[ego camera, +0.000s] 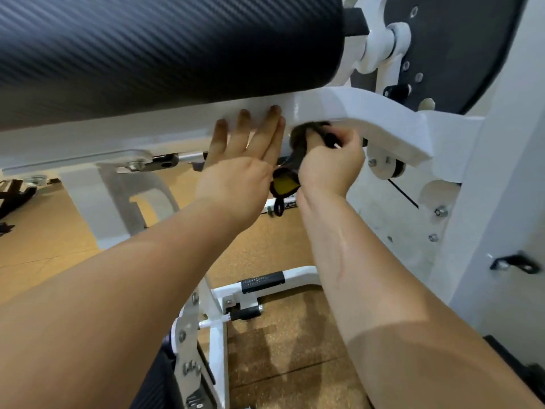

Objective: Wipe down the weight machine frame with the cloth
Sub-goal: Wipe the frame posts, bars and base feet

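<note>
A thick black roller pad [165,48] with a woven-looking surface fills the top of the view, lying crosswise just above the white weight machine frame [118,125]. The frame's main beam runs beneath the pad and bends downward at the right, where it joins an upright white column [501,172] dotted with bolts. Behind that joint sits a large dark disc [460,54] with several small holes and studs. Brown speckled floor [280,335] shows below, crossed by a lower white bar [298,276] that carries a short black ribbed tread [262,281]. 2 bare forearms reach up from the bottom edge. The left grip [236,175] is spread flat, its 4 fingers straight and laid against the face of the beam, holding nothing. The right grip [330,163] is just beside it, fingers curled and clamped round the dark grey cloth [300,134]. The cloth is bunched and pressed up against the underside of the beam, right where the bend begins, between the 2 grips. Under the wrists hangs a small black-and-yellow piece [284,184]; whether it belongs to the cloth or to the machine cannot be told.
</note>
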